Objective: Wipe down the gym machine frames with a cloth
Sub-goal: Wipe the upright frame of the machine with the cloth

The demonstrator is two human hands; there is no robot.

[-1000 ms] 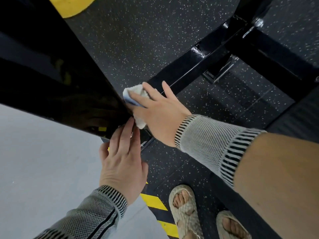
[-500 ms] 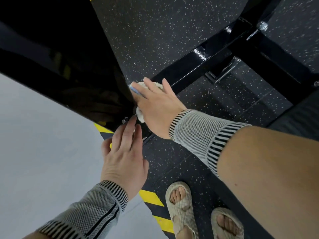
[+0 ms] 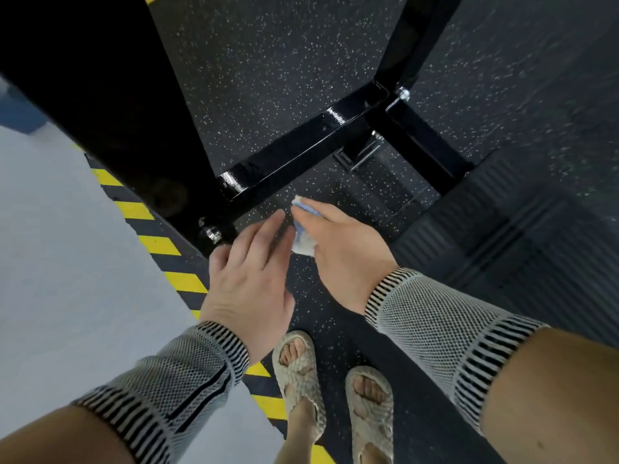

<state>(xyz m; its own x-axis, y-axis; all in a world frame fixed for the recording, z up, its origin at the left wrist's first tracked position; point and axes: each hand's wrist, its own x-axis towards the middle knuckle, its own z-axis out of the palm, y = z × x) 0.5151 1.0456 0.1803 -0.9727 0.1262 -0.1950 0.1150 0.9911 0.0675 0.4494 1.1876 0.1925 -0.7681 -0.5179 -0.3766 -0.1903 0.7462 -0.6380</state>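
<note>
The gym machine frame (image 3: pixel 294 152) is glossy black square tubing, its paint shiny enough to throw white glints along the top edges; one bar runs low across the floor from a wide dark upright (image 3: pixel 100 95) on the left to a joint on the right, where a silver bolt (image 3: pixel 403 94) sticks out. A second bolt head (image 3: pixel 211 233) sits at the foot of the upright, just beside the left hand's fingertips. The floor (image 3: pixel 268 61) under the frame is black rubber flecked with pale specks, giving way on the right to ribbed dark matting (image 3: pixel 502 236); on the left a yellow-and-black hazard stripe (image 3: pixel 160 244) borders smooth grey flooring (image 3: pixel 67 262). The cloth (image 3: pixel 303 241) is a small, soft, fuzzy rag — white with a blue edge — crumpled into a wad and mostly hidden under the right hand (image 3: pixel 345 249), which grips it with the fingers curled over it, so only the edge near the thumb and a tip beyond the fingers show. It is held above the speckled floor, near the low bar but apart from it. The left hand (image 3: pixel 249 279) hangs just beside it, palm down, fingers straight and loosely together, holding nothing. Both forearms wear knitted mesh sleeves (image 3: pixel 442 326) in grey with black striped cuffs. Below, two feet in pale woven-rope sandals (image 3: pixel 301 380) stand on the rubber.
</note>
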